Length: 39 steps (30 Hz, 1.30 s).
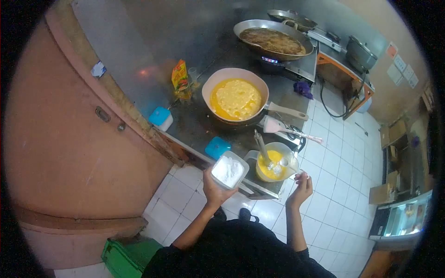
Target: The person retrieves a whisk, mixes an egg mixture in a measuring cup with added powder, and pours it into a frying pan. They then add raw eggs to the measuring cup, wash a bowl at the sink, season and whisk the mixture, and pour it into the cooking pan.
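Holding the tub (244, 174) of white powder (228, 171) in your left hand (215, 192), fingers partly hidden beneath, you pinch a spoon (292, 163), hard to make out, in your right hand (300, 191) at the jug's (280, 147) rim.

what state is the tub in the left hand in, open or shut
Open: the tub in the left hand has no lid on it, and the white powder inside shows from above.

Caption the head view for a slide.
Left hand holding a tub of white powder, right hand pinching an apparent spoon at a jug of yellow liquid.
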### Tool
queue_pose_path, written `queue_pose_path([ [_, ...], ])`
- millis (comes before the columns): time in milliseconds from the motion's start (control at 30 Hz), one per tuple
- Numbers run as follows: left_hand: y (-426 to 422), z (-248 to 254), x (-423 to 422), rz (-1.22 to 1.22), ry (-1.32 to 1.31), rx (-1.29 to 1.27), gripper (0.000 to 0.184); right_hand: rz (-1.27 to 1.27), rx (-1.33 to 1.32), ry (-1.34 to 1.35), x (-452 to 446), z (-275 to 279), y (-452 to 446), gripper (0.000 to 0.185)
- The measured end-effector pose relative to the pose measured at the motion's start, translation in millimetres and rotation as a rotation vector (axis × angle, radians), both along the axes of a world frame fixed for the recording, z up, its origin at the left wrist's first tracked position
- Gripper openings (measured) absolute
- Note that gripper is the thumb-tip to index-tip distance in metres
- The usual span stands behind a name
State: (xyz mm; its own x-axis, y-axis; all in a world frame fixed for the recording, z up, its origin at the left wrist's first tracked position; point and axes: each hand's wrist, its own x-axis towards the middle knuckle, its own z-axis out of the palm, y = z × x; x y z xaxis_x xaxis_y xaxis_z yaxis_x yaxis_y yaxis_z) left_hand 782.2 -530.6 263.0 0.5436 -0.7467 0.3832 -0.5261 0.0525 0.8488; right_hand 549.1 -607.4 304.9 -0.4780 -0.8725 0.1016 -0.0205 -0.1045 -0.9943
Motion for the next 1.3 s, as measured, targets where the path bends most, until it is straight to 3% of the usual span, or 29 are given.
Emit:
queue_pose_path([
  [67,-0.7,-5.8,4.9,0.007,0.016,-0.007,0.09,0.148,-0.108,-0.22,25.5,11.5,0.1,0.019],
  [133,0.3,-6.6,10.2,0.018,0.027,-0.018,0.091,0.285,-0.08,-0.005,61.2,29.9,5.5,0.02],
  [200,1.8,-4.2,17.1,0.007,0.012,0.011,0.091,0.563,-0.154,-0.04,100.3,21.8,8.2,0.015],
  [233,1.0,-6.4,21.0,-0.005,0.046,-0.011,0.091,0.674,-0.154,0.153,119.0,40.2,10.4,0.01],
  [267,1.7,-7.9,24.9,0.012,0.046,-0.012,0.091,0.691,-0.156,0.152,133.5,36.5,7.3,0.01],
  [333,3.5,-6.4,36.5,0.043,0.087,0.008,0.091,0.715,-0.384,0.557,161.9,22.2,-1.0,0.008],
  [467,9.5,-1.4,66.1,0.053,0.071,-0.055,0.089,0.799,-0.428,0.669,198.6,9.0,-11.1,0.009],
  [600,12.3,-2.4,91.5,0.088,0.06,0.005,0.088,0.856,-0.204,0.43,219.0,-15.3,-14.4,0.012],
  [700,10.8,5.8,104.2,0.09,-0.103,0.091,0.093,0.804,0.146,0.057,224.6,-12.9,-15.1,0.022],
  [833,5.2,16.8,105.1,0.07,-0.032,0.073,0.092,0.707,0.257,-0.266,220.5,-9.9,-18.4,0.02],
  [967,-0.4,17.1,102.6,0.016,-0.091,0.049,0.092,0.634,0.064,-0.22,211.6,-1.2,-14.1,0.019],
  [1033,-4.0,22.7,97.1,-0.032,-0.118,0.043,0.093,0.688,-0.215,0.39,202.2,5.9,-11.4,0.02],
  [1167,-13.0,21.3,84.3,-0.088,-0.169,0.007,0.095,0.661,-0.075,0.283,191.3,7.1,-8.1,0.021],
  [1300,-14.2,17.6,71.6,-0.147,-0.066,-0.062,0.095,0.569,0.04,-0.082,174.5,17.3,-6.3,0.021],
])
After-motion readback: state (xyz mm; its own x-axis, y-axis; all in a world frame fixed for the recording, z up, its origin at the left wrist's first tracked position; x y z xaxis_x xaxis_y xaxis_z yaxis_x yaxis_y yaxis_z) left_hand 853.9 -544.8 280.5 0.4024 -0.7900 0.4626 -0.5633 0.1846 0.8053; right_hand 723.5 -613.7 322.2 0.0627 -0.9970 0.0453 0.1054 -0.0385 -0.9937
